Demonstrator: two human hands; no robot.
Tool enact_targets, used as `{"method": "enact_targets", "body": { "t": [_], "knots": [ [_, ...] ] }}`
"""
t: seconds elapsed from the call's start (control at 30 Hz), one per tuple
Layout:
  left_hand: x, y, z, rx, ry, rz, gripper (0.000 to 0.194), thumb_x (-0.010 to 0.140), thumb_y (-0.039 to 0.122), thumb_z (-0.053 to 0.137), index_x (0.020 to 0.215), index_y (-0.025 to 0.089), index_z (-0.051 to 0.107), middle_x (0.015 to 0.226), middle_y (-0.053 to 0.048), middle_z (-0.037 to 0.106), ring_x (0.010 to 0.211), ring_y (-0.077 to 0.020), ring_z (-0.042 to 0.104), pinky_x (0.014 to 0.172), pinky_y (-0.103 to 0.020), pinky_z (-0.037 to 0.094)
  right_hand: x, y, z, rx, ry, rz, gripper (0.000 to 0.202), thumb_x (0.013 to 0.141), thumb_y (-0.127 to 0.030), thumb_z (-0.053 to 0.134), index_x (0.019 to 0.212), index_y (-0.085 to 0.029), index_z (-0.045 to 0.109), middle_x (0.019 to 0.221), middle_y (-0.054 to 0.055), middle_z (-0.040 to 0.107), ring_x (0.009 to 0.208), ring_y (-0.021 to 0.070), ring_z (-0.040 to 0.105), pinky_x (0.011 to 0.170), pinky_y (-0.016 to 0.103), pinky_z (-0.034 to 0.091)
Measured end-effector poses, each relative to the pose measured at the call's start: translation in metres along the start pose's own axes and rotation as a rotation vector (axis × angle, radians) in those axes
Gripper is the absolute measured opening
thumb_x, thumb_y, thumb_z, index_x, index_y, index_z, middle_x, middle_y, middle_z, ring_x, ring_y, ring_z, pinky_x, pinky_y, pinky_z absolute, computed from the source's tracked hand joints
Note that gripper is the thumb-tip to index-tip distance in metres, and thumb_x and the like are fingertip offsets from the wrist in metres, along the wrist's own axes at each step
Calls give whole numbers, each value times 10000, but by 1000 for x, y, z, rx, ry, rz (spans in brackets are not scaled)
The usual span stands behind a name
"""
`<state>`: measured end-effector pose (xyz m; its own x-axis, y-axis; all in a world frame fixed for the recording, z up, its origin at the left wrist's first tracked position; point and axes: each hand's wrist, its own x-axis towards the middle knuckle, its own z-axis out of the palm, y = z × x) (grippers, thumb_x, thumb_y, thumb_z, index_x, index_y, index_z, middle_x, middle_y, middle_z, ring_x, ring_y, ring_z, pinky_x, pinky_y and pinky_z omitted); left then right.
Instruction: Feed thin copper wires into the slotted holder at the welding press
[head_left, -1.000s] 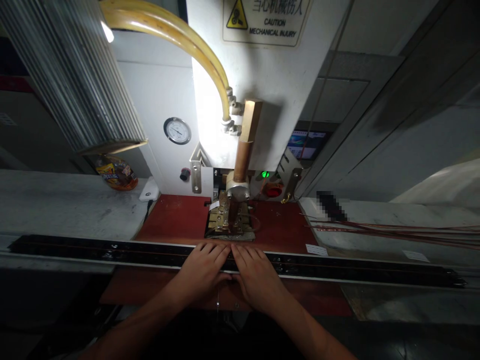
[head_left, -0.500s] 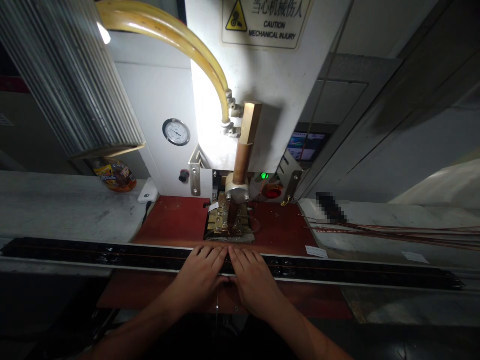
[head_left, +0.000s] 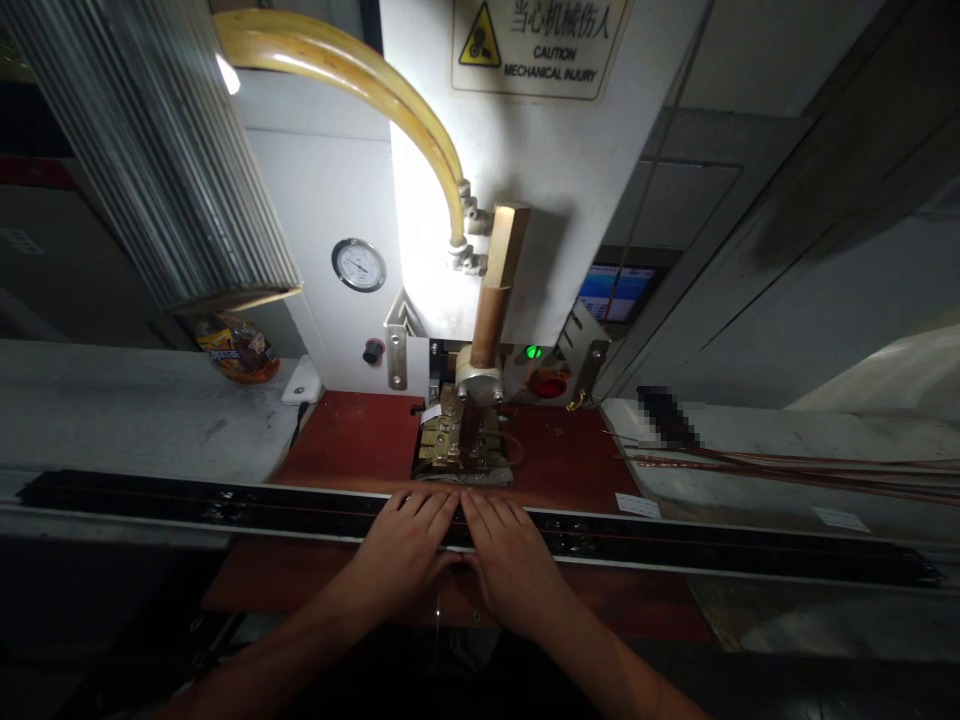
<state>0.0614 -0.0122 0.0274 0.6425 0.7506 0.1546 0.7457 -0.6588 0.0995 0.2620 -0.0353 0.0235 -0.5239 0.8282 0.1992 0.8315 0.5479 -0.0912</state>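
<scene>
Head view: left hand point(head_left: 403, 545) and right hand point(head_left: 513, 552) partly hide black strip point(head_left: 690, 548), grip of fingers point(head_left: 480, 512) unclear

Side by side, my left hand point(head_left: 405, 545) and right hand point(head_left: 511, 560) hold the long black strip point(head_left: 300, 514) near the brass fixture point(head_left: 441, 446) beneath the copper-coloured rod point(head_left: 492, 325).

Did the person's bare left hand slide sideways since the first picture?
No, not noticeably: the bare left hand still rests on the long, flat black strip, just in front of the fixed, brass-coloured metal fixture.
</scene>
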Motion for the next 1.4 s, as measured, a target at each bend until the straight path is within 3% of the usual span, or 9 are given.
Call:
{"method": "enact_targets", "body": {
  "t": [0.4, 0.7, 0.97, 1.4],
  "knots": [
    [0, 1, 4, 54, -22, -15, 617, 991, 497, 555, 1506, 175, 449, 1391, -136, 629, 1200, -290, 579, 1028, -440, 397, 4, 0, 0, 15, -13, 10, 602, 967, -315, 592, 1495, -45, 485, 1449, 182, 595, 1239, 303, 569, 1083, 425, 405],
    [0, 0, -1, -8, 9, 10, 588, 983, 535, 555, 1439, 164, 522, 1382, -116, 644, 1204, -276, 587, 1052, -425, 391, 3, -2, -1, -6, -26, 11, 614, 975, -328, 577, 1504, -37, 465, 1485, 192, 558, 1266, 318, 546, 1097, 439, 391],
    [2, -2, 5, 25, 21, 33, 540, 980, 440, 595, 1445, 173, 526, 1352, -125, 668, 1209, -283, 600, 1045, -445, 397, 1, 1, 3, 37, -20, 23, 606, 988, -351, 549, 1518, -71, 458, 1504, 174, 546, 1296, 292, 537, 1125, 437, 375],
    [-3, -11, 7, -34, 59, 69, 609, 968, 523, 591, 1455, 168, 512, 1379, -115, 655, 1223, -271, 597, 1053, -415, 405, 1, 5, -4, 63, -29, 14, 593, 976, -376, 604, 1476, -72, 510, 1486, 168, 567, 1320, 285, 547, 1146, 417, 388]
  ]
}}
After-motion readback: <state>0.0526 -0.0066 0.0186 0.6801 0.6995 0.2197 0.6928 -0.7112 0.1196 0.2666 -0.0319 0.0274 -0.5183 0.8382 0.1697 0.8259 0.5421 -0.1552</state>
